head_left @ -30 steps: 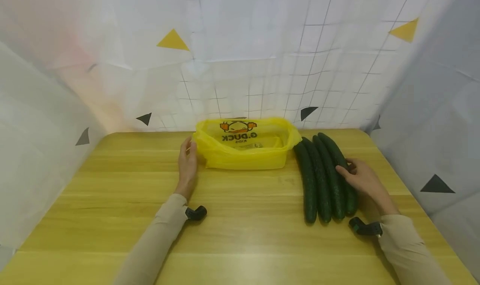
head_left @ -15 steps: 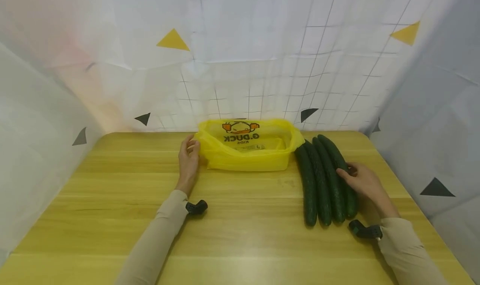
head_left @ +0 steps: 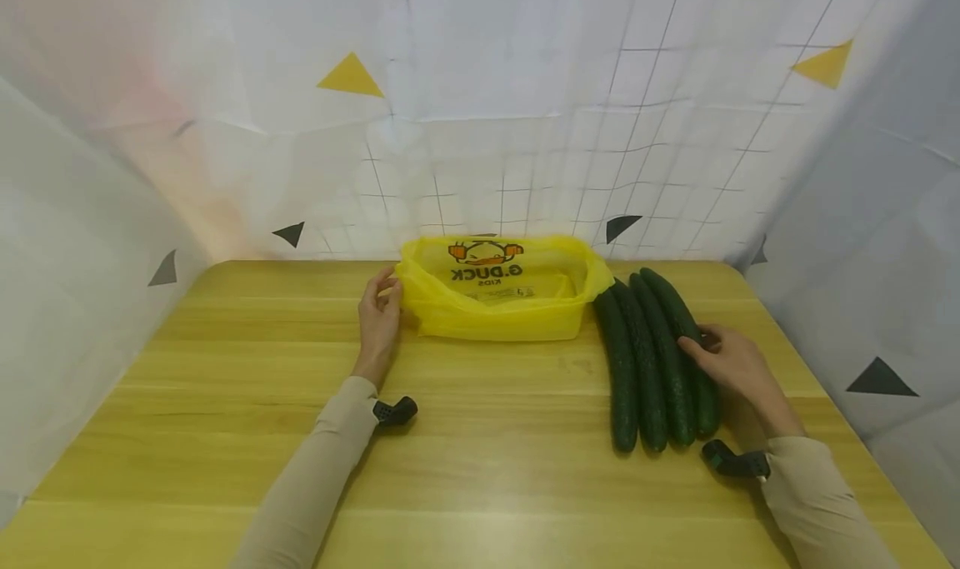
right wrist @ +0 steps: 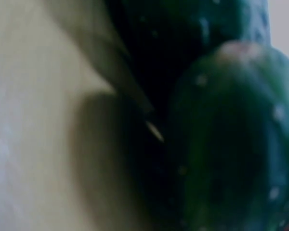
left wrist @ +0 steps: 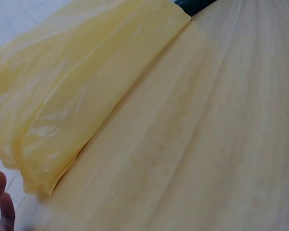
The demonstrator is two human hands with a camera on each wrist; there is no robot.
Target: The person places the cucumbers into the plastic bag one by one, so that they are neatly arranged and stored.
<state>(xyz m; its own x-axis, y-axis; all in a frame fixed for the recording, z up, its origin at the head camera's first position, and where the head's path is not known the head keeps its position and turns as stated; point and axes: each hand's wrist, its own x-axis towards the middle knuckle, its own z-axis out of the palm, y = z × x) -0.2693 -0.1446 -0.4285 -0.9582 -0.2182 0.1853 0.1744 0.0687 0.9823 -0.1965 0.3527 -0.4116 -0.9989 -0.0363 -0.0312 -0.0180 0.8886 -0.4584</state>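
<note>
A yellow plastic bag [head_left: 498, 323] stands with its mouth open at the back of the table, a duck print showing inside. My left hand [head_left: 378, 319] is at its left end, slightly bent fingers right at the rim. In the left wrist view, two fingertips [left wrist: 5, 209] show beside the bag's corner [left wrist: 38, 178]. Several dark green cucumbers lie side by side to the bag's right. With my right hand [head_left: 735, 365] I grip the rightmost cucumber [head_left: 705, 402], thumb across its top and fingers on its far side. The right wrist view shows a cucumber's rounded end [right wrist: 236, 134] very close.
The leftmost cucumber [head_left: 621, 386] has its far end tucked against the bag's right corner. The wooden table [head_left: 480, 444] runs back to a white sheet wall [head_left: 480, 152], with more sheeting along both sides.
My left fingers have bent a little more toward the bag's rim. My right hand keeps its hold on the rightmost cucumber. The whole head view shifts slightly; bag and cucumbers stay in place.
</note>
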